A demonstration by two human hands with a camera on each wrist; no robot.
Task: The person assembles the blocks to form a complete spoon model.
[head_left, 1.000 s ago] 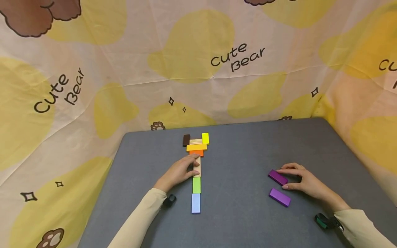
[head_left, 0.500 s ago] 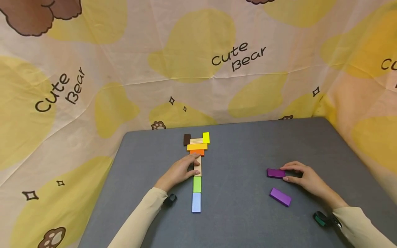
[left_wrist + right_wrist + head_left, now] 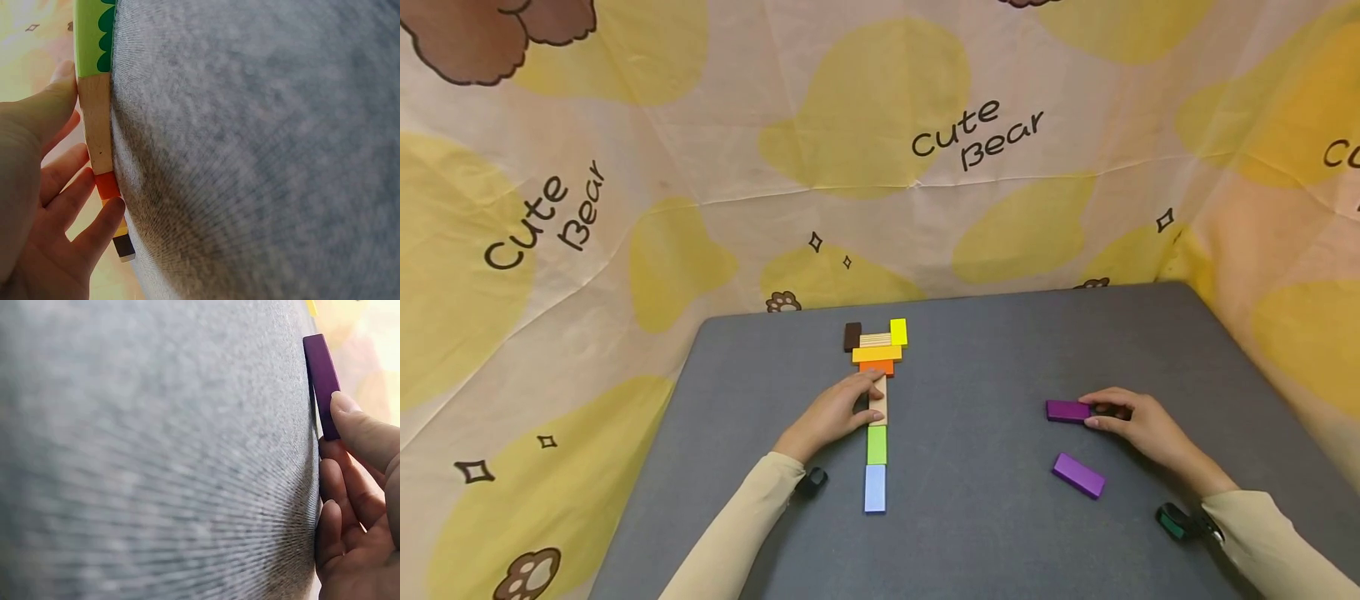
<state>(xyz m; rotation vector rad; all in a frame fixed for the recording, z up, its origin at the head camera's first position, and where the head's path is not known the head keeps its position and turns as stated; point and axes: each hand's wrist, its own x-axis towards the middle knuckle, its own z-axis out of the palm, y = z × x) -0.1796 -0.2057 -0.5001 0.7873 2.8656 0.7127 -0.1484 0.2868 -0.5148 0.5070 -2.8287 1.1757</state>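
My left hand (image 3: 831, 414) holds a plain wooden block (image 3: 881, 404), with thumb and fingertips at it. The block lies in a column between an orange block (image 3: 887, 368) and a light green block (image 3: 877, 446); a light blue block (image 3: 875, 489) ends the column nearest me. In the left wrist view, the green block (image 3: 94, 37) bears a dark green scalloped pattern. Well to the right, my right hand (image 3: 1142, 425) pinches one end of a dark purple block (image 3: 1066, 411), its long side running left to right. A lighter purple block (image 3: 1078, 476) lies slanted just nearer me.
Beyond the orange block lie an amber block (image 3: 877, 354), a dark brown block (image 3: 853, 337), a bright yellow block (image 3: 898, 332) and thin wooden strips (image 3: 875, 340) between those two. All lie on a grey table (image 3: 970, 517). Patterned cloth (image 3: 865, 150) hangs behind and at the sides.
My right hand has turned the dark purple block from slanted to nearly level across the view and shifted it slightly away from me. My left hand stays at the wooden block.
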